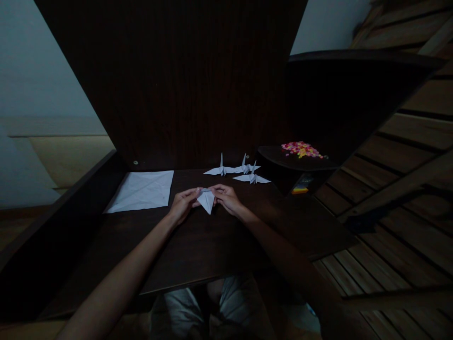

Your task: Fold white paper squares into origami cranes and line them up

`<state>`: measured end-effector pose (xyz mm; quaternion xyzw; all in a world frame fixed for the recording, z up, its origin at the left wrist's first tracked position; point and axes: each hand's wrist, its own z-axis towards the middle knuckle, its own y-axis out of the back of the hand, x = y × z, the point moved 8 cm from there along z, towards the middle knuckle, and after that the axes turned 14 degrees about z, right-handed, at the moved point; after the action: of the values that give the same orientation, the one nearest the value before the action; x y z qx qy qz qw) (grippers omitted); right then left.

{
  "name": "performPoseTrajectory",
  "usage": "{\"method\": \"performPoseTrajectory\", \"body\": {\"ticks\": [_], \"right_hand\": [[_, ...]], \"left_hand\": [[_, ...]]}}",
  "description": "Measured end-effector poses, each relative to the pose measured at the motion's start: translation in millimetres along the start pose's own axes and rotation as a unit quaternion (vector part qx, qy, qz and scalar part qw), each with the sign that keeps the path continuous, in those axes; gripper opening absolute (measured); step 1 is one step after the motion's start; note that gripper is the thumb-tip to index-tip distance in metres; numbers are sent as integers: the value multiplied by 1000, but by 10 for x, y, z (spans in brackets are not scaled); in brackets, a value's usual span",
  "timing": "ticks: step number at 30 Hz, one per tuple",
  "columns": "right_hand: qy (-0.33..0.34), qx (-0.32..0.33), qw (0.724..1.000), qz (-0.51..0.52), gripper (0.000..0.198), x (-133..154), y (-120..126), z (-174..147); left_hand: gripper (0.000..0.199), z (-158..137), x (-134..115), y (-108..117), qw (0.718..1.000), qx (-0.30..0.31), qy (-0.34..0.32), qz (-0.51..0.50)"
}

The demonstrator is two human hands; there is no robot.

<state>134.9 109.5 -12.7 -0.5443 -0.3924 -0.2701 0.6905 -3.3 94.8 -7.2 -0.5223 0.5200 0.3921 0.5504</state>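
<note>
A small piece of folded white paper (pixel 206 200), kite-shaped with its point toward me, is held up between my two hands above the dark desk. My left hand (pixel 184 204) pinches its left upper edge. On the opposite side my right hand (pixel 227 198) grips the right upper edge, fingers bent behind the paper. Just beyond my hands stand three white paper cranes with spread wings: one at the left (pixel 222 170), one behind at the right (pixel 245 167), and a nearer one (pixel 253 178).
A flat sheet of creased white paper (pixel 143 191) lies on the desk (pixel 198 255) at the left. To the right, a pile of small pink and yellow pieces (pixel 303 149) rests on a low corner shelf (pixel 276 156). A dark raised side panel (pixel 63 222) borders the left.
</note>
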Motion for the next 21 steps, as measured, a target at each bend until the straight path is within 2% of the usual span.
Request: {"method": "performPoseTrajectory", "body": {"ticks": [6,11,18,21], "right_hand": [[16,-37,998,-49,21,48,27,-31],[91,-25,988,-122,27,117,-25,-46],[117,-36,980,-159,46,117,-52,-63],[117,-58,981,-146,38,106,-18,-67]], "left_hand": [[49,-19,9,7,999,-10,-6,30],[64,-49,-63,29,991,-35,-47,122],[52,-48,-95,29,979,-54,-89,177],[50,-46,-77,-21,978,-41,-96,181]]}}
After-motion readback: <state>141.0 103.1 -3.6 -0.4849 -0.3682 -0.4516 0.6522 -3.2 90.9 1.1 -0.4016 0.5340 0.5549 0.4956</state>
